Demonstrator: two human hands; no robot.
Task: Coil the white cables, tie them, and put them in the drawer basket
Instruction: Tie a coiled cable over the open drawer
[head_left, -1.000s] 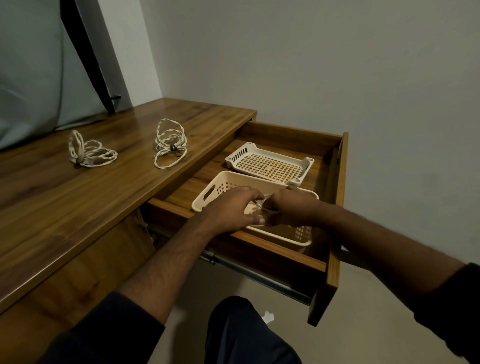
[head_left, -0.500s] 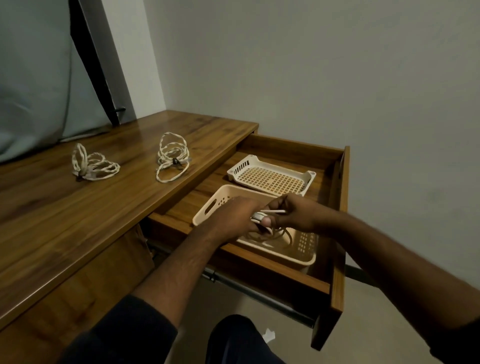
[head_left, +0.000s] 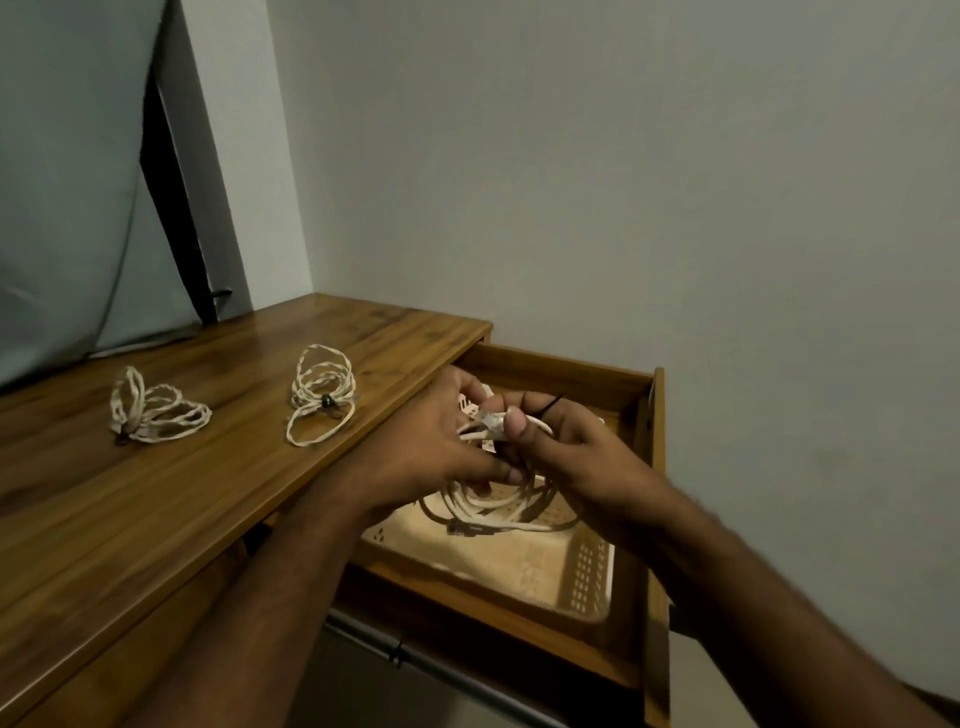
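both hands, left hand (head_left: 431, 447) and right hand (head_left: 566, 447), pinch the white cable (head_left: 493, 506) above the drawer basket (head_left: 587, 571); i think the hanging loops may loosen if the fingers slip before tying.

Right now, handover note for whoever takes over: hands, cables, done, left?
Left hand and right hand both grip the coiled cable at its gathered top, loops hanging over the basket in the open drawer. A black tie sticks out at the right fingers; whether it is fastened cannot be told.
Done: two tied coils, the left coil and the middle coil, lie on the desk.
Left: finish this tie, lay it in the basket, then move both desk coils in.
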